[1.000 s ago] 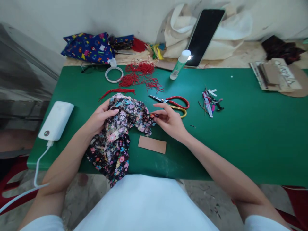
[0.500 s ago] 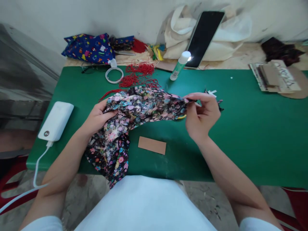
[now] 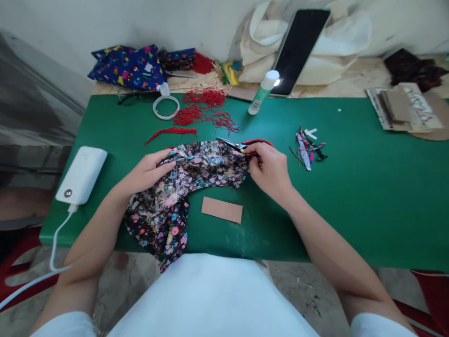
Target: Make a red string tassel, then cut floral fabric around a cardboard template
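At nine o'clock from the floral cloth (image 3: 196, 171), a white power bank (image 3: 82, 175) is lying on the green bench (image 3: 351, 201). The left hand (image 3: 149, 173) is pinching the cloth's left part, thumb on top, fingers tucking under. Toward eleven, a tape ring (image 3: 166, 107) and a red thread bundle (image 3: 171, 134) are lying; between twelve and one, red tangled threads (image 3: 206, 98) are spreading. The cloth is resting crumpled on the bench, one part trailing over the near edge at six. A cardboard strip (image 3: 222, 210) is lying at four. Scissors (image 3: 238, 146) are pointing toward ten, their handles partly hiding under the right hand (image 3: 249, 160). Its fingers are curling together at the cloth's right end; whether they are pinching cloth or scissors, I cannot tell. Between one and two, a glue stick (image 3: 264, 92) is standing before a leaning phone (image 3: 301, 51); small scraps (image 3: 308, 147) are lying near three.
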Action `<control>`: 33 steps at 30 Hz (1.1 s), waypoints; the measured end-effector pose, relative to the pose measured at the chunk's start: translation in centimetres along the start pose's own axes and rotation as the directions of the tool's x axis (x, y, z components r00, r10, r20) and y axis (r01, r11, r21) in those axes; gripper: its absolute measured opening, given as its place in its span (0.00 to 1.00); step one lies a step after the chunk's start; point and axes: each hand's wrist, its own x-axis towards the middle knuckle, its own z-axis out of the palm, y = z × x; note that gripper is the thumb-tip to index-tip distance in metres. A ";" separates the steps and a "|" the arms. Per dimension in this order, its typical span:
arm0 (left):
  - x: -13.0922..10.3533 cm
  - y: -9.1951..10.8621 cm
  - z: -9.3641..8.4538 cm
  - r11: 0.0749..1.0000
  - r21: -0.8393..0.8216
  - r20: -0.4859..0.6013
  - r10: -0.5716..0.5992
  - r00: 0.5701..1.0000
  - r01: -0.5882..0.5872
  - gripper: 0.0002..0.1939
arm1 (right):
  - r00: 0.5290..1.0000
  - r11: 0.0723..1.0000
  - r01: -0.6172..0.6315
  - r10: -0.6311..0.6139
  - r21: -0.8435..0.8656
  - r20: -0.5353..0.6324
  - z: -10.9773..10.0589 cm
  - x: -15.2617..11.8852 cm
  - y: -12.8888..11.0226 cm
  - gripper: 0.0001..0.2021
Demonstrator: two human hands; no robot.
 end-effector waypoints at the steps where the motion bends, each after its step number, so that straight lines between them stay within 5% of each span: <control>1: 0.1 0.1 0.1 1.000 0.001 0.001 0.002 1.000 -0.002 0.25 | 0.998 0.991 0.059 -0.061 -0.123 -0.015 0.0 -0.2 -0.3 0.11; 5: 0.4 0.3 0.5 1.000 -0.008 -0.018 0.010 1.000 -0.010 0.23 | 0.947 0.905 0.300 -0.321 -0.303 -0.022 0.8 -2.1 -3.3 0.11; 8: 0.4 0.5 0.7 1.000 -0.004 -0.034 0.020 0.999 -0.020 0.22 | 0.737 0.728 0.672 -0.639 -0.134 0.220 2.8 -4.1 -6.0 0.15; 10: 0.4 0.4 0.8 0.999 0.017 -0.052 0.036 0.998 -0.035 0.22 | 0.616 0.628 0.778 -0.750 -0.036 0.241 4.5 -5.4 -7.3 0.17; 12: 0.5 0.0 0.9 0.998 0.035 -0.094 0.052 0.994 -0.049 0.21 | 0.531 0.548 0.837 -0.814 0.006 0.234 5.9 -6.3 -8.0 0.13; 14: 0.6 -0.5 1.0 0.997 0.032 -0.161 0.078 0.984 -0.074 0.19 | 0.503 0.516 0.855 -0.848 0.046 0.169 6.6 -6.8 -8.3 0.08; 21: 0.9 -1.6 0.8 0.977 -0.049 -0.431 0.168 0.887 -0.209 0.17 | 0.365 0.381 0.905 -0.924 0.188 0.116 4.6 -6.6 -7.8 0.10; 25: 0.9 -1.7 1.1 0.976 -0.084 -0.433 0.144 0.890 -0.199 0.16 | 0.400 0.427 0.883 -0.902 0.197 0.160 4.4 -7.1 -7.4 0.09; 30: 0.8 -1.5 1.5 0.973 -0.120 -0.332 0.146 0.932 -0.195 0.21 | 0.548 0.586 0.787 -0.808 0.191 0.218 4.7 -7.5 -7.0 0.13; 33: 0.8 -1.0 1.6 0.972 -0.157 -0.266 0.127 0.956 -0.173 0.23 | 0.529 0.622 0.758 -0.762 0.196 0.374 4.7 -7.4 -7.1 0.15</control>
